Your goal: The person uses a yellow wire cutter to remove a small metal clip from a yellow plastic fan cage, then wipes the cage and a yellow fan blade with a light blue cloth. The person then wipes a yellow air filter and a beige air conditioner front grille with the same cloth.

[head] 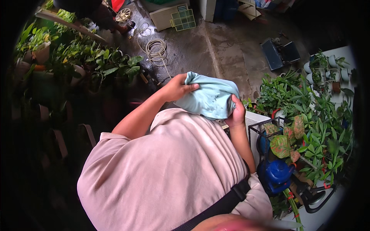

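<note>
A light blue cloth (212, 95) with dark stains is held up in front of my chest, folded over and sagging a little between both hands. My left hand (182, 88) grips its upper left corner, the thumb lying on top. Around the cloth's right edge closes my right hand (237, 112), thumb pointing up along the fabric. Behind the cloth, what lies under it is hidden.
A coiled hose (156, 49) lies on the wet concrete floor (190, 52). Beyond it are a beige appliance housing (164, 18) and a green filter grid (183, 20). Potted plants (303, 98) crowd both sides. Another person's leg (101, 16) shows at the upper left.
</note>
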A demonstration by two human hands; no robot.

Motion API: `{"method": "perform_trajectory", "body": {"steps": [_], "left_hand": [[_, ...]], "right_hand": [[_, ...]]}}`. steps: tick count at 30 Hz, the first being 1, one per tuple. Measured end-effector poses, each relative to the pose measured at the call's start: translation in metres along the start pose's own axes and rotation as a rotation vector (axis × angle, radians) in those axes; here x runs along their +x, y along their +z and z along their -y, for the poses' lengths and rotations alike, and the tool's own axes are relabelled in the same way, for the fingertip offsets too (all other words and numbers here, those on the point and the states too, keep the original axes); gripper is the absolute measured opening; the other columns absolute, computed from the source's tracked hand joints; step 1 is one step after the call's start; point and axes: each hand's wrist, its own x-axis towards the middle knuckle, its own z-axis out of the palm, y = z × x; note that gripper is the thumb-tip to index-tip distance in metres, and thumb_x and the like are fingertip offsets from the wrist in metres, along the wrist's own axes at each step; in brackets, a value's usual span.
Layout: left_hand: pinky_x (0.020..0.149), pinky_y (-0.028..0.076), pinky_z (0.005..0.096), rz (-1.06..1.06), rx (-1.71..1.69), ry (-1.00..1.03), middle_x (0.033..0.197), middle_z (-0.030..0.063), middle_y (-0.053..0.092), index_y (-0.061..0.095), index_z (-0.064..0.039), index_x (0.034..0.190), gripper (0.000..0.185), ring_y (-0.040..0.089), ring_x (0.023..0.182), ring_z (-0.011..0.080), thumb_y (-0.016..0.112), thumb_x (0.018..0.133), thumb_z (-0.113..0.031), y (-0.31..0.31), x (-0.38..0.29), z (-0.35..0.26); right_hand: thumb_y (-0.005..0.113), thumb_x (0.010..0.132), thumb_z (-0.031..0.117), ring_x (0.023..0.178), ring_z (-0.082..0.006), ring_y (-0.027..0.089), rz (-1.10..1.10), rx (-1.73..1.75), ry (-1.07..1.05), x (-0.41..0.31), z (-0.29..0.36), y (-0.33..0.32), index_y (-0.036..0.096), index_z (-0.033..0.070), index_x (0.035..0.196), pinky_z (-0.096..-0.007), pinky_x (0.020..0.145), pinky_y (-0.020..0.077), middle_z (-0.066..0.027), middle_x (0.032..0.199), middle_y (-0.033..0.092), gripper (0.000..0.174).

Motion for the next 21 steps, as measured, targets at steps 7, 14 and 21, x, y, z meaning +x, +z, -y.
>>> {"method": "perform_trajectory", "body": {"steps": [7,14,21], "left_hand": [[0.090,0.050,0.0290,-0.256,0.035,0.162,0.109,0.0016,0.072,0.072,0.001,0.117,0.033,0.060,0.098,0.0112,0.070,0.102,-0.028,-0.044,-0.008,-0.005],[0.080,0.049,0.0272,-0.340,-0.269,0.391,0.093,-0.0039,0.066,0.068,0.001,0.111,0.033,0.055,0.085,0.0070,0.058,0.109,-0.031,-0.095,0.082,-0.053],[0.085,0.049,0.0268,-0.114,-0.386,0.276,0.092,-0.0056,0.058,0.057,-0.005,0.104,0.025,0.055,0.091,0.0070,0.078,0.094,-0.016,-0.191,0.184,-0.091]], "right_hand": [[0.061,0.102,0.022,0.117,-0.0266,0.066,0.039,-0.250,-0.083,0.034,0.061,0.033,0.057,-0.003,0.137,-0.0405,0.104,0.0513,-0.0140,0.130,0.067,0.044],[0.054,0.109,0.023,0.126,-0.0226,0.058,0.123,-0.924,-0.409,0.109,0.145,0.073,0.053,-0.004,0.144,-0.0366,0.111,0.0415,-0.0146,0.137,0.064,0.044],[0.056,0.108,0.021,0.122,-0.0220,0.060,0.015,-0.786,-0.225,0.226,0.161,0.111,0.056,-0.006,0.139,-0.0355,0.110,0.0412,-0.0151,0.133,0.066,0.041]]}}
